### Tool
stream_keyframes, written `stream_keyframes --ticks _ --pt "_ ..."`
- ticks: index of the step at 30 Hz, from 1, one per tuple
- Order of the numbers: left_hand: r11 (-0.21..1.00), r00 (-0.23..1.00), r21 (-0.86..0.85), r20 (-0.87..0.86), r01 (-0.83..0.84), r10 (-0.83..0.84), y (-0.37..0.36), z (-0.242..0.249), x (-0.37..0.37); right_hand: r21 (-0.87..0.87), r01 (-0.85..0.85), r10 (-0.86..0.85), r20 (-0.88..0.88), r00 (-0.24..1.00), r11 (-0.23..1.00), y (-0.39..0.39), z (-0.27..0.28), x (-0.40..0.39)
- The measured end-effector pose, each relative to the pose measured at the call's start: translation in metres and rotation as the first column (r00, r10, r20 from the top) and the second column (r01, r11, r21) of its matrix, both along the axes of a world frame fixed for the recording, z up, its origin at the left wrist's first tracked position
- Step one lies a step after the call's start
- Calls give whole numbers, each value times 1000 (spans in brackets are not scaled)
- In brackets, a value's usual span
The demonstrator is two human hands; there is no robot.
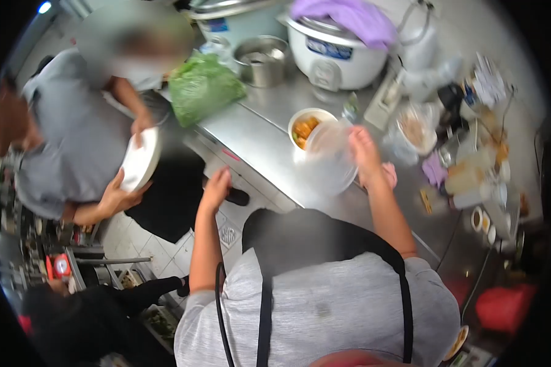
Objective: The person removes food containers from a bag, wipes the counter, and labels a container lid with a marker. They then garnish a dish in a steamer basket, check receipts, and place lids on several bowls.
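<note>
My right hand [364,151] is pinched on the edge of a translucent round plastic lid [335,168], which is blurred. It overlaps the lower right of a white bowl [294,120] holding orange-brown food chunks and a bit of green. The bowl stands on the steel counter [260,150]. Off to the left, in front of the counter's edge, my left hand [216,189] has its fingers curled in with nothing showing in them. A pink cloth [387,175] lies just behind my right wrist.
Rice cookers [337,61], a steel pot [262,61] and a green plastic bag [203,88] line the back. Bottles [477,196] and bags crowd the right. At left, a person [82,128] holds a white dish [139,160]; another person in black [92,321] is lower left.
</note>
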State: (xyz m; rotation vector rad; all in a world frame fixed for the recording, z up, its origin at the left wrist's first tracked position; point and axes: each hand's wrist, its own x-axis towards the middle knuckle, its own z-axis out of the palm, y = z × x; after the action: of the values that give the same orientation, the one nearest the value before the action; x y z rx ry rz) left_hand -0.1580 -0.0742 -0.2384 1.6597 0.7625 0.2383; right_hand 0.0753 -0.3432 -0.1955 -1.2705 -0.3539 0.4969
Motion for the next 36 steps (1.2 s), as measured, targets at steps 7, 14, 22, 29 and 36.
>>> stream_keyframes --ticks 7,14,22,29,36 --pt "946 972 -325 216 -17 92 -53 -6 148 -283 363 -207 460 864 888 -30 -77 65" --pt "936 928 -350 337 -32 158 -88 -15 208 -613 474 -82 556 827 632 54 -62 75" --pt "995 919 -12 382 104 -92 -82 -14 218 -574 543 -123 609 784 613 61 -54 78" --pt "824 880 -494 475 278 -12 -72 -26 217 -510 456 -169 512 842 730 50 -42 83" --pt "797 844 -512 537 322 4 -77 -19 223 -505 562 -91 686 722 655 51 -39 85"
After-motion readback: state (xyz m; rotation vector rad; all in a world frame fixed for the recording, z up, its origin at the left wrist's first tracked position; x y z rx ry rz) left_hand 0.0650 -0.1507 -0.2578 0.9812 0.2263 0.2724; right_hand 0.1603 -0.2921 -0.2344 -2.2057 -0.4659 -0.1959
